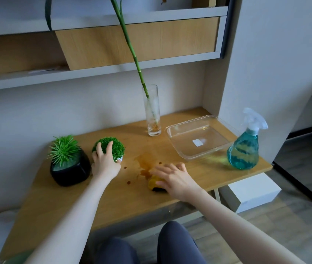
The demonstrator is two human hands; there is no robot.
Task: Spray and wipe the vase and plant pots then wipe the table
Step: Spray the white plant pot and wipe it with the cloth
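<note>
Table (59, 202) w/ brown spill (145, 164) mid-front. Left hand (104, 162) grips small round plant pot (118, 149), fingers curled over its greenery, beside black pot (69, 168). Right hand (176, 178) flat, fingers spread, pressing yellow sponge (154, 182) at spill edge. Glass vase (152, 111) at back; spray bottle (243, 149) far right near clear tray (172, 130).

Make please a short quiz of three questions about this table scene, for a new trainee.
1. True or false: the left hand grips the spray bottle.
2. What lies under the right hand?
3. The glass vase stands: A) inside the clear tray, B) beside it, C) on the shelf.

Key: 1 false, it holds the small round plant; 2 a yellow sponge; 3 B.
</note>
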